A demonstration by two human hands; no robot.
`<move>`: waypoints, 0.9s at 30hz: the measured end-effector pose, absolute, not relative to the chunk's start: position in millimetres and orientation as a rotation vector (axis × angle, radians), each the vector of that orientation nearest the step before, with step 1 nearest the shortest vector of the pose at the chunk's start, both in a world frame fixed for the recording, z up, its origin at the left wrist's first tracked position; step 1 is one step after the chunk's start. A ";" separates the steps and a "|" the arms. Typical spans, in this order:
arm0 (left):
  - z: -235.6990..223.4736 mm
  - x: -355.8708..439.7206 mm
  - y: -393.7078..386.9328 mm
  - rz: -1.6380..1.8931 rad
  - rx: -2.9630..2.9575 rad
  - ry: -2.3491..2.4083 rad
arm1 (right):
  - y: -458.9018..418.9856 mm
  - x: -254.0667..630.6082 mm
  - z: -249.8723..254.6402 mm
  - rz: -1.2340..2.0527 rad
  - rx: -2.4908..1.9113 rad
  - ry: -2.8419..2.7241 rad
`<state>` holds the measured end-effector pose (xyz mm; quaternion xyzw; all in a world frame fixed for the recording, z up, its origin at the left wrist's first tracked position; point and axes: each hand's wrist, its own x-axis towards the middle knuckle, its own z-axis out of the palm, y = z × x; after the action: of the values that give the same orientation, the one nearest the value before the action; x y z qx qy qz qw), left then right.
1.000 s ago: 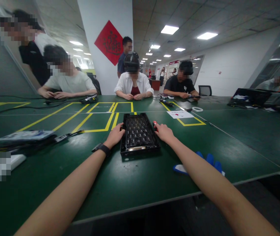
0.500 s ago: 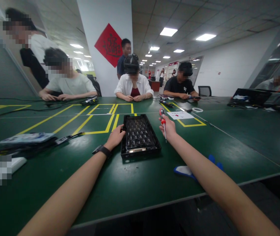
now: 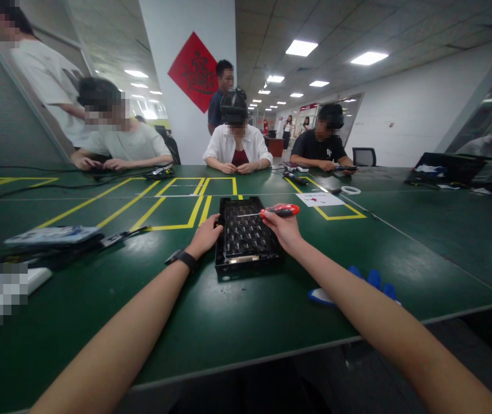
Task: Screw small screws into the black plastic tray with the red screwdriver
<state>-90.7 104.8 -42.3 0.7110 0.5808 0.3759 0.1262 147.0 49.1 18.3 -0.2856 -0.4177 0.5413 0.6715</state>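
A black rectangular housing [image 3: 246,237] with a patterned, bumpy inside lies on the green table in front of me. My left hand [image 3: 206,234] grips its left wall, thumb on top of the edge. In my right hand [image 3: 283,233] is a screwdriver [image 3: 286,211] with a red and black handle, pinched near the shaft. The screwdriver lies nearly level, its thin shaft pointing left over the housing. Whether its tip touches anything I cannot tell. Part of the housing's right side is hidden behind my right hand.
Below my right forearm lies a blue and white glove [image 3: 373,280]. Paper [image 3: 321,199] and a white ring [image 3: 350,190] lie farther right. Flat packages and cables [image 3: 53,234] are at the left. Yellow tape [image 3: 168,227] marks the table [image 3: 176,339]. People sit across it.
My right hand has moved left to the housing, and the screwdriver has turned from pointing down to nearly level. My left hand stays on the housing's left wall.
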 end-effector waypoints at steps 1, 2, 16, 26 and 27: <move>-42.3 -90.6 105.0 1.096 2.071 1.692 | 48.5 145.6 17.2 1.199 -0.656 -0.959; -42.0 -90.5 104.9 1.093 2.070 1.693 | 48.5 144.7 16.1 1.184 -0.675 -0.976; -31.6 -85.8 92.6 1.109 2.014 1.684 | 54.6 145.3 7.0 0.995 -0.758 -1.182; -40.0 -91.0 103.0 1.087 2.055 1.691 | 54.2 145.2 6.8 0.955 -0.779 -1.230; -40.8 -91.3 104.0 1.081 2.060 1.697 | 53.7 144.8 7.3 0.959 -0.778 -1.229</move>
<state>-91.3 104.0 -40.8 0.7092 0.5843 0.3721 0.1308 144.8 53.7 7.3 -0.3417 -0.5396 0.4212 0.6440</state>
